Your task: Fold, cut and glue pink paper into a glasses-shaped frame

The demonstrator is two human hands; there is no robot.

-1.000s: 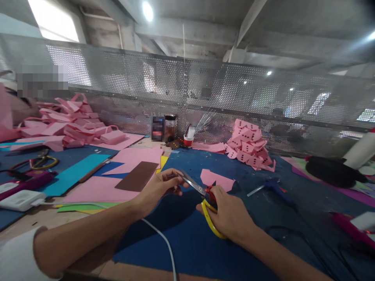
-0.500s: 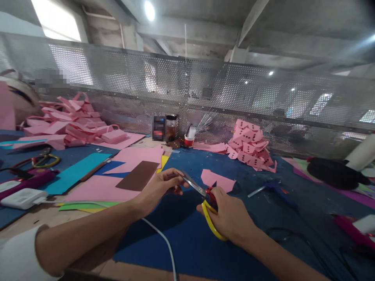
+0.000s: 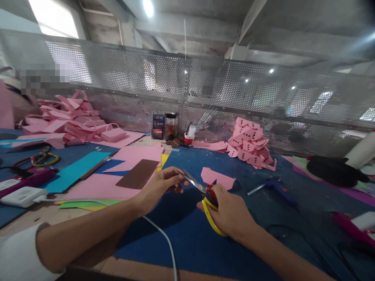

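Note:
My right hand (image 3: 231, 212) is wrapped round the handles of a pair of scissors (image 3: 197, 185) with yellow and red grips. Its blades point up and left, and their tips reach the fingers of my left hand (image 3: 167, 183). Those left fingers are pinched together at the tips; whatever small thing lies between them is too hard to make out. Just behind the scissors, a cut pink paper piece (image 3: 222, 180) with angled edges lies on the blue mat (image 3: 202, 253). A brown sheet (image 3: 137, 174) rests on larger pink sheets (image 3: 99, 186) beyond my left forearm.
Pink paper pieces with dark dots form a pile (image 3: 247, 144) at the back. Folded pink strips are heaped (image 3: 73, 117) at the left. A blue glue gun (image 3: 278, 189) lies to the right. One white cable (image 3: 161, 234) runs under my left arm. Perforated metal panels (image 3: 205, 86) stand behind.
Both hands and the scissors stay almost in place, with the blade tips still at my left fingers. The whole view has shifted very slightly.

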